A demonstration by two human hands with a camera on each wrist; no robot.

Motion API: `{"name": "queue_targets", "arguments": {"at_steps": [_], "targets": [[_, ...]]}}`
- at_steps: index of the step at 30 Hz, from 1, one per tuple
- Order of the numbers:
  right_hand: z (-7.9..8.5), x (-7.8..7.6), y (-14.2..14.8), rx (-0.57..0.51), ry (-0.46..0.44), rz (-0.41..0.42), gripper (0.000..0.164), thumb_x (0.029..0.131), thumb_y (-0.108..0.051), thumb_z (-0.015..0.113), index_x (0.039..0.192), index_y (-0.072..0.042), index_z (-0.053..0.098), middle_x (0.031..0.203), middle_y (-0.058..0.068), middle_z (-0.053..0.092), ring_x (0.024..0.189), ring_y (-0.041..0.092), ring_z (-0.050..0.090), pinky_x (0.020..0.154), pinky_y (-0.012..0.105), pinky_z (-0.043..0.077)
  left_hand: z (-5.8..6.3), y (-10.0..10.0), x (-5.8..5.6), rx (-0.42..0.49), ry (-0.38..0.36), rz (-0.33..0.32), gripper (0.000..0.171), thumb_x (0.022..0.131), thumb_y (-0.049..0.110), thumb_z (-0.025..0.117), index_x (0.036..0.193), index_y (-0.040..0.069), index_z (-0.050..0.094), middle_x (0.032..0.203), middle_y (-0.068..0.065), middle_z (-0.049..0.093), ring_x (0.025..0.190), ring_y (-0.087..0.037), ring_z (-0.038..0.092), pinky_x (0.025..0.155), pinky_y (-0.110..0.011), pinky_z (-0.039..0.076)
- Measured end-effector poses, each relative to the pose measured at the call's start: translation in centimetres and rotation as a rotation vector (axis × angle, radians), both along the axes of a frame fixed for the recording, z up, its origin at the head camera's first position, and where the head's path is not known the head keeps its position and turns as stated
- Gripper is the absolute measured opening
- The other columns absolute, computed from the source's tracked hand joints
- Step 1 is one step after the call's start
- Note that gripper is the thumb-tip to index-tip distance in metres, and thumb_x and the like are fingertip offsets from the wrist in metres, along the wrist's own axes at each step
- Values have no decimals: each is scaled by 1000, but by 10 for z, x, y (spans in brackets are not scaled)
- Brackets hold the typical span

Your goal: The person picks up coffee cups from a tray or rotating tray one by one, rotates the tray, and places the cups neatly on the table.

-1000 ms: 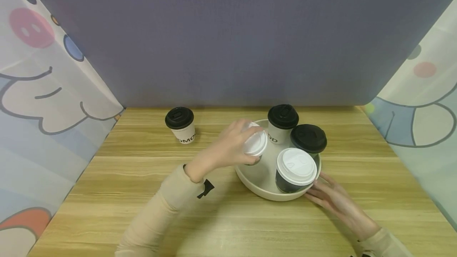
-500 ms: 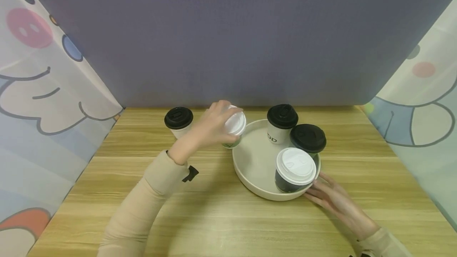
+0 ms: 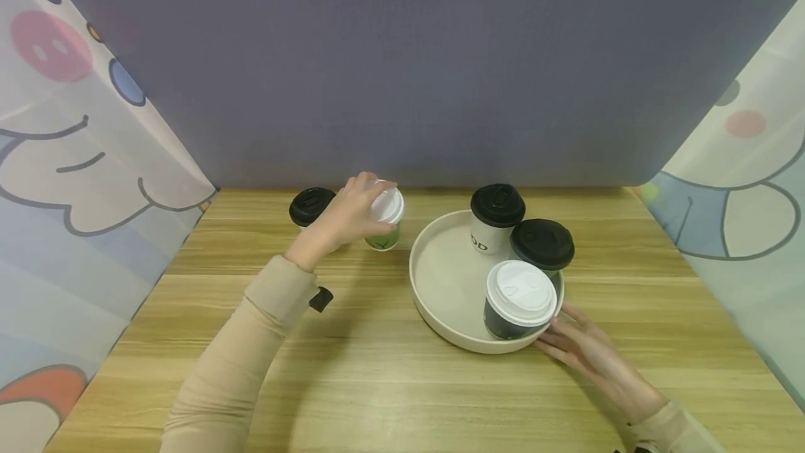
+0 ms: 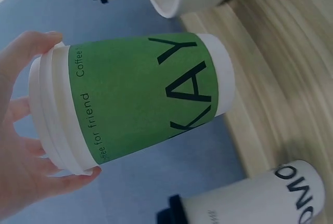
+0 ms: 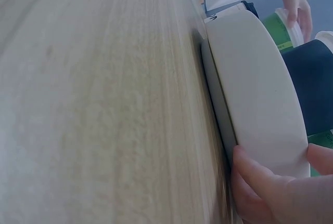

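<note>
My left hand (image 3: 339,221) holds a paper coffee cup (image 4: 140,99) by its white lid, fingers and thumb spread round the rim. A green sleeve with dark lettering wraps this cup. It is left of the round cream tray (image 3: 437,285), close over the wooden table. Beside the left hand stands a black-lidded white cup (image 3: 310,205), partly hidden by that hand. My right hand (image 3: 597,362) grips the tray's near right side, with thumb at the rim and fingers low on the outer wall (image 5: 265,99).
Inside the tray stand a white cup with a black lid (image 3: 498,207), another black-lidded cup (image 3: 543,243) and a dark cup with a white lid (image 3: 520,296). A grey panel (image 3: 428,75) rises behind the table (image 3: 390,397). Cartoon-printed curtains (image 3: 94,180) flank it.
My left hand has carried the green-sleeved cup out of the tray, leftward and slightly back, toward the lone black-lidded cup. The right hand and the tray have stayed almost still.
</note>
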State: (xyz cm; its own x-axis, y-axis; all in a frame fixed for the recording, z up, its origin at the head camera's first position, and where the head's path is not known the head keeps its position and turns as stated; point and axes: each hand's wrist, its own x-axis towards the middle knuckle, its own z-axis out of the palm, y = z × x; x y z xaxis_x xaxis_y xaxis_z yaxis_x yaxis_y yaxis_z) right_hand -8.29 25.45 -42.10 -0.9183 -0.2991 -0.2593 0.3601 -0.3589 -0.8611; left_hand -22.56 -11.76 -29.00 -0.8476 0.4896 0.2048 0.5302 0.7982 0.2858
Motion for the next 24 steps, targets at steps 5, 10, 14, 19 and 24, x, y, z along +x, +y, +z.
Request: {"name": "queue_targets", "arguments": {"at_steps": [5,10,14,19,24], "targets": [[1,1,0,-3,17,3,76,93,-8,41,132,5,-22,101,4,56,95,17,58,88,34,43,-9,-5,-8,-13,9,12,67,69,37,69,127,13,46,124,-18,37,105,-31,39,79,-44,40],[2,2,-1,-8,4,8,75,93,-8,41,133,4,-21,101,4,56,96,18,58,89,35,42,-18,-9,-15,-34,22,16,67,70,37,69,127,11,45,123,-20,37,106,-33,39,80,-45,40],[3,3,-1,-12,0,15,77,93,-8,41,133,4,-24,102,5,57,97,18,57,90,36,41,-25,-10,-20,-32,5,26,68,70,36,68,129,11,44,124,-20,36,108,-33,38,82,-46,39],[3,4,-1,-2,-9,2,76,93,-8,41,133,4,-22,101,5,57,96,18,57,90,36,41,-31,-12,-25,-22,-17,36,67,71,36,68,129,12,43,126,-20,34,109,-34,37,82,-46,40],[2,3,-1,2,6,2,76,93,-8,41,132,5,-22,101,4,56,95,17,57,89,35,42,-36,-13,-29,-30,-51,51,68,72,36,67,131,12,42,128,-21,32,111,-35,36,81,-47,41]]}}
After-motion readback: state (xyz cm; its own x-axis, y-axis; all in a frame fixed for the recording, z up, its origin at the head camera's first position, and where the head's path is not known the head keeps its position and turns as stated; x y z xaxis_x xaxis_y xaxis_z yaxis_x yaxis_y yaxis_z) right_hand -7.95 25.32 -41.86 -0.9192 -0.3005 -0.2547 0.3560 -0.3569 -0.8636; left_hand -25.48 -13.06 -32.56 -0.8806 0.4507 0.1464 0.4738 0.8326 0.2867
